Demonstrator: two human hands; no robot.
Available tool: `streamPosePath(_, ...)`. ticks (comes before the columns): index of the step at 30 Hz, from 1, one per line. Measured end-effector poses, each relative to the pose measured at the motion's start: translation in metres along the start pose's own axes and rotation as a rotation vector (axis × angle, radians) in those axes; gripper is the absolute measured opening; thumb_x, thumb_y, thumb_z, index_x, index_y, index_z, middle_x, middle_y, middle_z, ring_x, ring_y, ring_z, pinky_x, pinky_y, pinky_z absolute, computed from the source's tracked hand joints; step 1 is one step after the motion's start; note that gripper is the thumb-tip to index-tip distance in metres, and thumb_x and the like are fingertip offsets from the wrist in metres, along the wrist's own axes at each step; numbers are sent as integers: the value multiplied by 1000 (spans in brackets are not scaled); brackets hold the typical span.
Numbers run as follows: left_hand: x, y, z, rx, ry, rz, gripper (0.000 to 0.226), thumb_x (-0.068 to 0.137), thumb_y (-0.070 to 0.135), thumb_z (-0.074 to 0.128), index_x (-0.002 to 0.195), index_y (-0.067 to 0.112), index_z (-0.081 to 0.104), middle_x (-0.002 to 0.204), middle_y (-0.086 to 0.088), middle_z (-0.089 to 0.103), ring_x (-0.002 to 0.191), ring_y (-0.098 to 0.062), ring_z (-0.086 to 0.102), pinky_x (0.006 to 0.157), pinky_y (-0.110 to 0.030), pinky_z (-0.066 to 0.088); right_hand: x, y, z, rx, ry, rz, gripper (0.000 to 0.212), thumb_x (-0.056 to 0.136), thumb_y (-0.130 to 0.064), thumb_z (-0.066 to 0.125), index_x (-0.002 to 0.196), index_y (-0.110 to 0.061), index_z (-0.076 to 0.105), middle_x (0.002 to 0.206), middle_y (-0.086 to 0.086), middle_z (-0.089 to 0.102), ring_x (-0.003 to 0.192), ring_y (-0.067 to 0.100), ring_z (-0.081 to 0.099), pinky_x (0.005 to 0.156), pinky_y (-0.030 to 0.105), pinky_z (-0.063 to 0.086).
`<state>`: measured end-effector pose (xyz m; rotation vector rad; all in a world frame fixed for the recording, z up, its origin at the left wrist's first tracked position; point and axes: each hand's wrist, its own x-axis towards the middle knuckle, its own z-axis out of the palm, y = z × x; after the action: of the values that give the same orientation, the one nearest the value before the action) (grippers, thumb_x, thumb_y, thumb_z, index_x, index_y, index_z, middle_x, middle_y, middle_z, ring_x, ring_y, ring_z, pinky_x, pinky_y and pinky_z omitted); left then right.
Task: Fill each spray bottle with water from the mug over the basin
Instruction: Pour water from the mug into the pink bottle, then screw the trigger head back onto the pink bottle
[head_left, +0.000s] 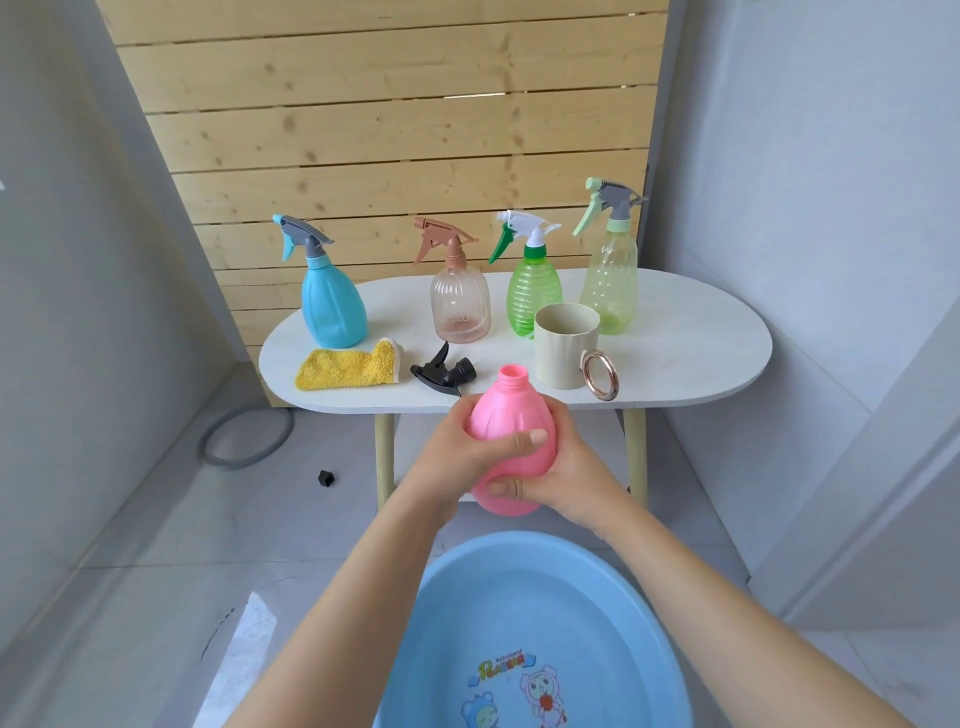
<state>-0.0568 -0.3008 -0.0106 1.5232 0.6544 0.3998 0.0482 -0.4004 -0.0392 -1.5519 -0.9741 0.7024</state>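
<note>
Gripping the uncapped pink bottle (511, 441), both the left hand (462, 452) and right hand (566, 478) held it beyond the basin (467, 587) rim at 12 o'clock. Pouring there would likely spill on the floor.

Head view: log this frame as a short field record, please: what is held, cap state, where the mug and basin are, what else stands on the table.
held: pink bottle, gripped by left hand and right hand
cap: off; black trigger head lies on the table
mug: on the table, untouched
basin: below the hands
capped bottles: four, in a row at the back
cloth: yellow cloth on the table
</note>
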Motion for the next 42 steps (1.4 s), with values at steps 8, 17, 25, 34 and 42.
streamPosePath(8, 4, 0, -3, 15, -144, -12, 59, 71, 41, 74, 126, 32, 54, 115, 4, 68, 101, -13, 67, 85, -38, 57, 0, 5, -3, 13, 96, 21, 93, 48, -39, 85, 126, -38, 34, 118, -15, 56, 103, 2, 59, 81, 25, 52)
streamPosePath(17, 30, -6, -33, 11, 336, -60, 22, 93, 22, 55, 112, 13, 61, 106, -2, 65, 90, -16, 65, 73, -28, 51, 4, 13, -5, 52, 185, 24, 90, 38, -52, 81, 116, -50, 35, 119, -20, 51, 107, 1, 53, 84, 28, 49)
streamPosePath(25, 103, -18, -44, 863, 527, 102, 42, 94, 41, 49, 123, 11, 53, 124, -11, 50, 121, -32, 35, 93, -37, 34, 12, 18, -5, 65, 279, 33, 89, 46, -42, 82, 121, -45, 34, 115, -24, 49, 104, -1, 52, 77, 24, 46)
streamPosePath(34, 125, -26, -35, 1200, 524, 134, 46, 87, 47, 57, 122, 17, 60, 134, -6, 35, 127, -29, 28, 102, -37, 24, 7, 28, -10, 49, 281, 51, 86, 47, -39, 81, 120, -44, 35, 113, -24, 50, 102, -3, 52, 72, 19, 44)
streamPosePath(42, 33, -36, -56, 1048, 382, 130, 40, 90, 32, 60, 118, 5, 52, 149, -14, 18, 136, -36, 21, 98, -40, 35, -21, 51, -15, -12, 210, 76, 81, 46, -37, 81, 108, -53, 32, 113, -23, 48, 97, -9, 51, 65, 8, 42)
